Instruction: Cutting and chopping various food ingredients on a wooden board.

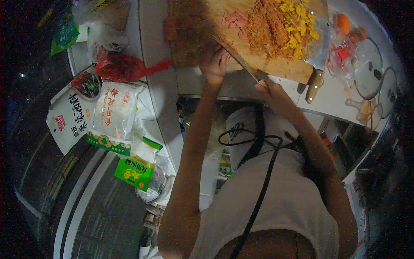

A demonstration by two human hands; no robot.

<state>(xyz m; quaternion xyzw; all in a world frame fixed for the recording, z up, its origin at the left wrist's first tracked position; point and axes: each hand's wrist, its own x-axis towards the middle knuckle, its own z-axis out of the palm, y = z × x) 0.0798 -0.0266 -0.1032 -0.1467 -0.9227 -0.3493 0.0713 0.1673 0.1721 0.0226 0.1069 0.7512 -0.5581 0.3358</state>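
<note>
My right hand (271, 95) grips the handle of a kitchen knife (241, 61), its blade slanting up and left over the wooden cutting board (288, 73). Close beside the blade is my left hand (215, 64), fingers bent; dark shadow hides whether anything is in them. Thin pink strips (235, 22) lie past the blade. To their right, a heap of orange-brown shreds (266, 30) meets yellow pieces that look like cooked egg (296, 29). A cleaver (315, 85) with a riveted wooden handle rests at the board's right edge, its blade beside the yellow pieces.
Left of the board are a red plastic bag (119, 67), a cooking starch packet (113, 110) and a green-and-white packet (136, 171). On the right lie an orange object (343, 23), glass lids (368, 69) and a baby bottle (365, 108). A black cord (266, 181) hangs before my body.
</note>
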